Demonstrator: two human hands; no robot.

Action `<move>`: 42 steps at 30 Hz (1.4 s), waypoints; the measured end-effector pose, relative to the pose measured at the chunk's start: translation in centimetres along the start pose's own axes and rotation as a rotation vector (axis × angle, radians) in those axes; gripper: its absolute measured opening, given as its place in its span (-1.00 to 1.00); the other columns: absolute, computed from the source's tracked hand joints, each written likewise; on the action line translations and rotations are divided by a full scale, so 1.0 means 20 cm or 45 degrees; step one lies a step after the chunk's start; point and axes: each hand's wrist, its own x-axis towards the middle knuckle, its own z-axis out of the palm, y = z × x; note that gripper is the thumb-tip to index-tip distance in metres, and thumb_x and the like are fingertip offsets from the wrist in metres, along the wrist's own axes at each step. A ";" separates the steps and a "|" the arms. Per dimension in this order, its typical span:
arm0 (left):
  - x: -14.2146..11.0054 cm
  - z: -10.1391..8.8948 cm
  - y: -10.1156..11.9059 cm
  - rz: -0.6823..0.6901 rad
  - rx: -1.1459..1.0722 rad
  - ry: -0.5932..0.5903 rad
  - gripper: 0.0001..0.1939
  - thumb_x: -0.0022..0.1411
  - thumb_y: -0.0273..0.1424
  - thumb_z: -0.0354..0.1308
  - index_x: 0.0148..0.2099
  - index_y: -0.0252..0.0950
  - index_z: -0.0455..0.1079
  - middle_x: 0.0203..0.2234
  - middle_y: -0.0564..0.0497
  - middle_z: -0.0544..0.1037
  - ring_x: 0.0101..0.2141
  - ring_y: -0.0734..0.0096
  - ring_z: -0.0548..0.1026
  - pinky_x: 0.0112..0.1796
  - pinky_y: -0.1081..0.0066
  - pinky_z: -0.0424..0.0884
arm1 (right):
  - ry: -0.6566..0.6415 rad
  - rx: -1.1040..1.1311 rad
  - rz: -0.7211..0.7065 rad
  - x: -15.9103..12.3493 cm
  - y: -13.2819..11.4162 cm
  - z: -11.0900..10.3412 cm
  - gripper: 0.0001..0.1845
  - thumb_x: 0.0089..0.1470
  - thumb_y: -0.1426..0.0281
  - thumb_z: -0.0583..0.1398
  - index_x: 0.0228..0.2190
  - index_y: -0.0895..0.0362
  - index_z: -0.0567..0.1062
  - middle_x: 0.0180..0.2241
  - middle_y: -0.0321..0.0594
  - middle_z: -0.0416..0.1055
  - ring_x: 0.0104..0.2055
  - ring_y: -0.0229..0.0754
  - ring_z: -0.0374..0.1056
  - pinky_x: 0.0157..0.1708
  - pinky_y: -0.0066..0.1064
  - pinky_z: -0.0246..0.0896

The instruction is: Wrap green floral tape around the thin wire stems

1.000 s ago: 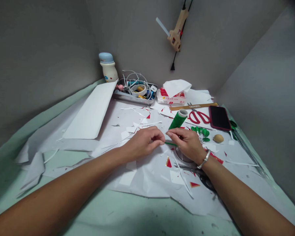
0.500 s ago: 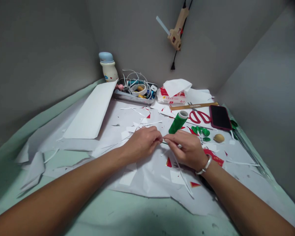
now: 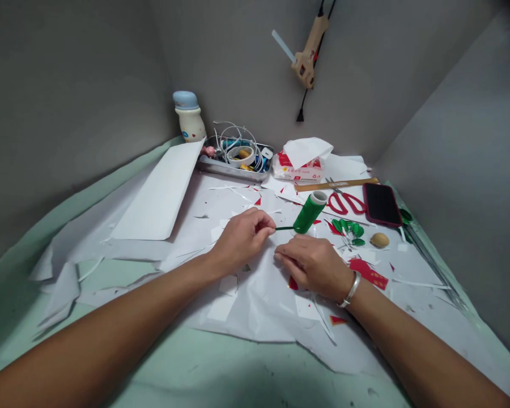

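My left hand (image 3: 244, 235) is closed in a pinch on one end of a thin dark green stem (image 3: 285, 228), which points right toward the spool. Just below and to the right, my right hand (image 3: 317, 266) has its thumb and forefinger pressed together. Whatever those right fingertips hold, if anything, is too small to make out. A spool of green thread (image 3: 308, 213) stands tilted behind my right hand, close to the stem's far end. Small green leaf-shaped pieces (image 3: 348, 228) lie to the right of the spool, beside a round tan object (image 3: 379, 240).
Red-handled scissors (image 3: 345, 203), a phone (image 3: 382, 204) and a tissue pack (image 3: 300, 168) lie at the back right. A metal tray (image 3: 233, 170) of supplies and a bottle (image 3: 190, 122) stand behind. White paper (image 3: 255, 317) and scraps cover the table; a glue gun (image 3: 309, 54) hangs above.
My hands have moved apart. The left has gone slightly up and left with the green stem, which now shows more; the right has dropped lower, away from the stem.
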 end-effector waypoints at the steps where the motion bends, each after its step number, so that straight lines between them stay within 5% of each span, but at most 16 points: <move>1: 0.00 0.01 -0.01 0.040 0.083 -0.017 -0.88 0.19 -0.47 0.00 -0.31 -0.27 0.38 -0.35 0.00 0.46 -0.32 0.37 0.40 -0.28 0.36 0.30 | 0.028 -0.033 -0.028 0.00 -0.01 0.00 -0.80 0.14 0.44 0.08 -0.35 0.14 0.52 -0.50 -0.23 0.43 -0.42 -0.23 0.27 -0.37 -0.41 0.12; 4: -0.01 0.03 -0.02 0.192 0.272 -0.155 -0.86 0.18 -0.51 -0.01 -0.30 -0.29 0.38 -0.37 0.00 0.45 -0.32 0.36 0.39 -0.27 0.36 0.29 | 0.156 -0.021 -0.010 0.00 -0.02 -0.02 -0.79 0.15 0.42 0.08 -0.34 0.15 0.53 -0.51 -0.23 0.43 -0.43 -0.23 0.26 -0.39 -0.40 0.11; 8: -0.02 0.03 -0.01 0.289 0.219 -0.306 -0.85 0.18 -0.52 -0.01 -0.28 -0.28 0.39 -0.38 0.02 0.45 -0.32 0.39 0.39 -0.25 0.37 0.29 | 0.294 0.279 0.303 0.02 0.04 -0.03 -0.79 0.16 0.39 0.10 -0.37 0.13 0.53 -0.46 -0.26 0.48 -0.42 -0.27 0.32 -0.37 -0.44 0.18; 11: -0.02 0.01 0.02 0.200 0.020 -0.336 -0.87 0.17 -0.51 0.02 -0.29 -0.26 0.39 -0.35 0.02 0.47 -0.31 0.40 0.40 -0.25 0.38 0.30 | 0.211 0.542 0.540 0.03 0.09 -0.01 -0.78 0.14 0.32 0.11 -0.41 0.12 0.53 -0.49 -0.30 0.48 -0.47 -0.28 0.32 -0.45 -0.46 0.20; 15: -0.01 -0.01 0.04 0.020 -0.271 -0.254 -0.89 0.19 -0.43 0.05 -0.29 -0.26 0.40 -0.36 0.02 0.49 -0.32 0.41 0.40 -0.25 0.38 0.32 | 0.164 0.684 0.608 0.03 0.10 0.01 -0.78 0.10 0.32 0.14 -0.26 0.10 0.54 -0.49 -0.31 0.47 -0.49 -0.27 0.31 -0.50 -0.47 0.19; 20: 0.01 -0.02 0.03 -0.140 -0.429 -0.152 -0.89 0.16 -0.39 0.09 -0.30 -0.30 0.41 -0.41 0.03 0.49 -0.36 0.44 0.40 -0.29 0.40 0.32 | 0.218 0.593 0.587 0.02 0.04 0.02 -0.77 0.11 0.38 0.12 -0.24 0.08 0.56 -0.60 -0.37 0.41 -0.61 -0.33 0.21 -0.60 -0.50 0.11; 25: 0.01 0.00 0.02 -0.222 -0.542 -0.129 -0.88 0.14 -0.39 0.10 -0.28 -0.30 0.41 -0.40 0.02 0.50 -0.39 0.47 0.41 -0.35 0.44 0.31 | 0.218 0.545 0.489 0.02 0.01 0.03 -0.74 0.13 0.44 0.11 -0.20 0.01 0.56 -0.28 -0.31 0.56 -0.37 -0.26 0.44 -0.36 -0.45 0.31; 29: 0.01 0.00 0.02 -0.235 -0.502 -0.130 -0.88 0.13 -0.43 0.09 -0.27 -0.31 0.41 -0.40 0.02 0.51 -0.39 0.47 0.41 -0.35 0.45 0.30 | 0.142 0.346 0.400 0.00 0.01 0.04 -0.71 0.14 0.44 0.11 -0.14 -0.03 0.52 -0.23 -0.30 0.56 -0.27 -0.19 0.47 -0.25 -0.38 0.32; 36: 0.01 0.01 0.00 -0.158 -0.323 -0.096 -0.87 0.15 -0.43 0.06 -0.27 -0.28 0.41 -0.38 0.04 0.52 -0.36 0.43 0.42 -0.29 0.39 0.31 | 0.082 0.102 0.361 0.00 0.01 0.04 -0.76 0.18 0.38 0.09 -0.16 0.02 0.50 -0.29 -0.27 0.55 -0.31 -0.20 0.44 -0.31 -0.42 0.24; 42: 0.00 0.01 -0.01 -0.065 -0.051 0.002 -0.85 0.20 -0.45 -0.01 -0.27 -0.26 0.39 -0.33 0.02 0.50 -0.31 0.38 0.42 -0.27 0.36 0.30 | -0.024 -0.176 0.097 0.00 -0.03 0.01 -0.79 0.18 0.40 0.07 -0.33 0.11 0.51 -0.50 -0.26 0.45 -0.43 -0.23 0.32 -0.42 -0.42 0.08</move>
